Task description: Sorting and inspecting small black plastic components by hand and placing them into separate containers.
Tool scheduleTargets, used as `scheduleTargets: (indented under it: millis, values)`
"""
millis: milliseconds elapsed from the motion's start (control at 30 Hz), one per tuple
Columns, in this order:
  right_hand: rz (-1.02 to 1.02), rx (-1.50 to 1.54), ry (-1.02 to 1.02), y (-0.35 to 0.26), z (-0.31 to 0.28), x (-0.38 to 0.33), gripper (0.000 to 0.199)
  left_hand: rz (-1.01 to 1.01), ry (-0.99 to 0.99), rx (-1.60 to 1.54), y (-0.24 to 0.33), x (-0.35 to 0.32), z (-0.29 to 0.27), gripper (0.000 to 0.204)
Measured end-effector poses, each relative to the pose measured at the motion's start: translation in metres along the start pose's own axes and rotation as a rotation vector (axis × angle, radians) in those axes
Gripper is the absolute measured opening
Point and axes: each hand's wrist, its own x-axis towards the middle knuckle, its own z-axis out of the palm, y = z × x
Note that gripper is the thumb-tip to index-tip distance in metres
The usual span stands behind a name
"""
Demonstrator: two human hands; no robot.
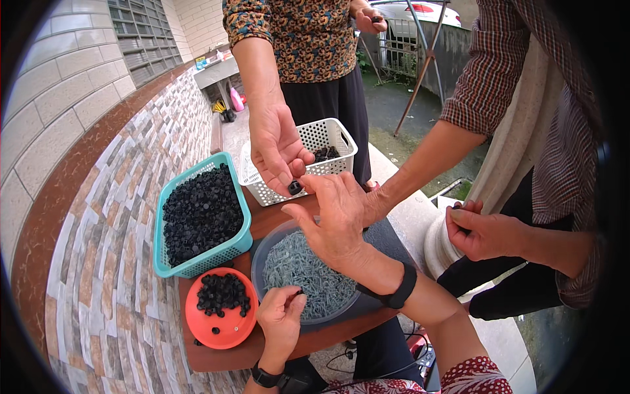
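Head view: a black cap (294, 187) is pinched between a co-worker's fingers (279, 148) above the white basket (315, 139), touched by the right hand (338, 220), fingers spread. A small piece is pinched by the left hand (281, 318) over the grey bowl (308, 276), beside the orange dish (220, 322).

The one view sits on my head and looks steeply down, close over the small brown table (216, 358), so my left hand (281, 320) and right hand (338, 220) come up from the near edge at short range. Its wide fisheye lens bends the brick wall (105, 217) on the left into a curve and darkens the corners. Toward the far side it faces two people standing across the table, seen only from the chest down, with a yard behind them.
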Motion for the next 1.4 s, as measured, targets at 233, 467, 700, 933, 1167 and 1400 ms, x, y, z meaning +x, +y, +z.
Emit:
scheduleTargets:
  millis: [233,467,700,933,1167,1400]
  values:
    - [-0.003,-0.001,-0.016,0.011,0.017,-0.005,0.030,0.226,-0.029,0.380,-0.007,0.005,0.001,0.013]
    - [0.064,0.212,-0.071,-0.011,-0.007,-0.008,0.030,0.094,-0.086,0.401,-0.006,0.000,-0.004,0.020]
    - [0.343,0.532,-0.342,-0.030,-0.044,-0.049,0.031,-0.068,0.048,-0.475,0.056,0.024,-0.014,0.028]
    - [0.397,0.599,-0.317,-0.039,-0.046,-0.063,0.030,-0.062,0.026,-0.485,0.057,0.031,-0.003,0.021]
    - [0.450,0.608,-0.276,-0.039,-0.047,-0.072,0.032,-0.086,0.048,-0.503,0.058,0.030,0.002,0.018]
    - [0.547,0.635,-0.234,-0.041,-0.047,-0.079,0.031,-0.090,0.072,-0.468,0.060,0.029,0.007,0.017]
